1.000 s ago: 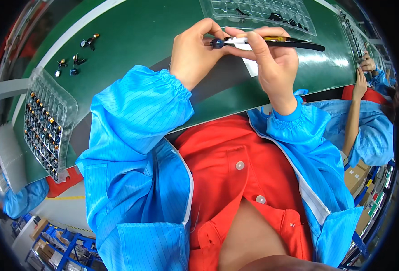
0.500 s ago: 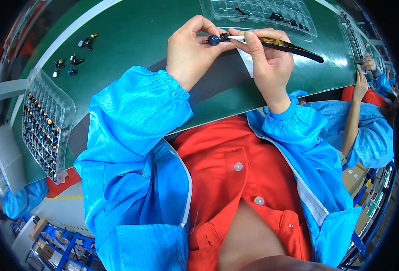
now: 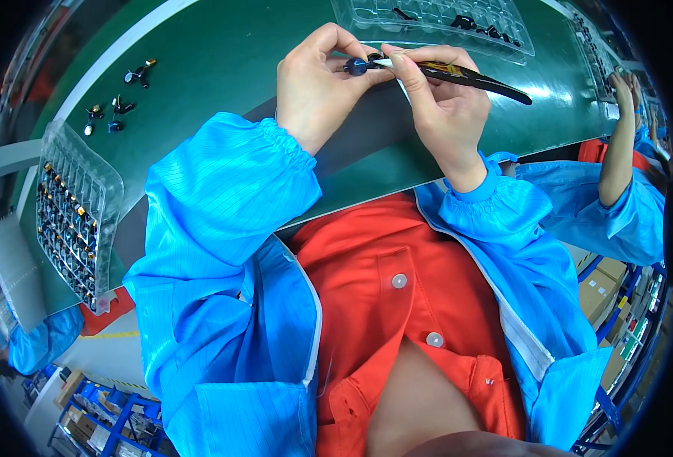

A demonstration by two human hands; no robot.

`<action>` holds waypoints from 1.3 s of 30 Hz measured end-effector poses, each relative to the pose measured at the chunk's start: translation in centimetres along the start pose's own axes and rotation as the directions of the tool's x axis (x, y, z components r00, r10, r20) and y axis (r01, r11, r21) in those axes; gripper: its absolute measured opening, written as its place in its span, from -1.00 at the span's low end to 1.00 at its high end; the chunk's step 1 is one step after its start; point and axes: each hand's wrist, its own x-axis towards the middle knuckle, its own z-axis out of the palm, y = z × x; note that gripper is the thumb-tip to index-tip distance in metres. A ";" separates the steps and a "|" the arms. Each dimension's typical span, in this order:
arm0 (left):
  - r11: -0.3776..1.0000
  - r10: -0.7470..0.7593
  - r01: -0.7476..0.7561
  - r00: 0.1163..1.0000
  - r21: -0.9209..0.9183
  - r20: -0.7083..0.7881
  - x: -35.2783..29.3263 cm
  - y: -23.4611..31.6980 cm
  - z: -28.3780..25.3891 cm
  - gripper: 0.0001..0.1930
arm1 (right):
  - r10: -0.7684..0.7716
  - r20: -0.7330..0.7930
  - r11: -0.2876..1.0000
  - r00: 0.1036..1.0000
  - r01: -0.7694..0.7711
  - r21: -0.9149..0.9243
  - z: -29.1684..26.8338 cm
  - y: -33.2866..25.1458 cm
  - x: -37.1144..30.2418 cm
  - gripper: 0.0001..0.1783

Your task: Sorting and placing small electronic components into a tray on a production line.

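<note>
My left hand (image 3: 314,91) pinches a small black part with a dark blue round piece (image 3: 355,67) between thumb and fingertips, above the table. My right hand (image 3: 447,95) is closed around black tweezers (image 3: 474,79) with a pale tip. That tip meets the small part at my left fingertips; the exact contact is too small to make out. Further left, several loose small parts (image 3: 118,105) with black, silver and gold-coloured bits lie on the green table (image 3: 207,57).
A clear compartment tray (image 3: 96,164) filled with small parts stands at the left. Beyond my hands, another clear tray (image 3: 428,17) holds a few black parts. At the right, a co-worker's arm (image 3: 617,164) reaches over the table. A dark mat (image 3: 359,133) lies beneath my hands.
Both my hands have shifted slightly left, still holding the part and the tweezers. The co-worker's arm at the right has moved further right.
</note>
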 end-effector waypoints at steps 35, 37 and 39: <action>0.992 0.005 -0.011 0.999 -0.128 -0.047 -0.1 0.5 -0.5 -0.71 | 0.157 -0.113 0.971 0.981 -0.132 0.197 -0.8 -0.9 0.0 -0.85; 0.987 0.163 -0.159 0.975 0.036 -0.150 1.1 1.5 -2.2 -0.69 | 0.329 -0.145 0.911 0.933 -0.274 0.307 -0.6 -1.3 0.5 -0.84; 0.971 0.236 -0.227 0.960 0.073 -0.151 2.6 2.2 -5.0 -0.71 | 0.429 -0.106 0.859 0.897 -0.369 0.354 -1.3 -0.3 0.8 -0.77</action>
